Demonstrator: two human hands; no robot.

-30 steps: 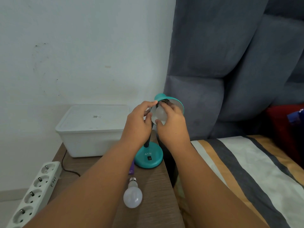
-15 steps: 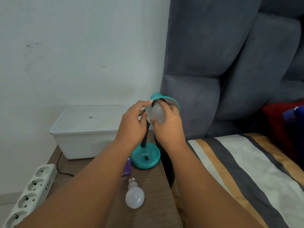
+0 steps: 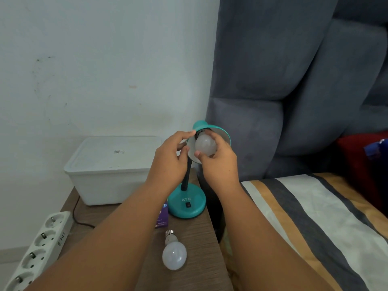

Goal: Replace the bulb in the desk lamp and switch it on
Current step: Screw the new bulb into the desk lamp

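From the head view, the right hand (image 3: pixel 218 162) grips the bulb (image 3: pixel 205 145) at the lamp (image 3: pixel 186 203) socket while the left hand (image 3: pixel 171 159) clasps the shade (image 3: pixel 222 133) (the twisting step, seemingly), so next comes turning until seated or freed.

The left forearm covers most of the purple packet (image 3: pixel 163 215) on the worktop (image 3: pixel 201 244); the power strip (image 3: pixel 39 246) runs off the lower left edge; the bulb's base (image 3: pixel 199 134) sits inside the lamp shade (image 3: pixel 222 133), perhaps threaded, unseen; the box label (image 3: pixel 119 152) is unreadable
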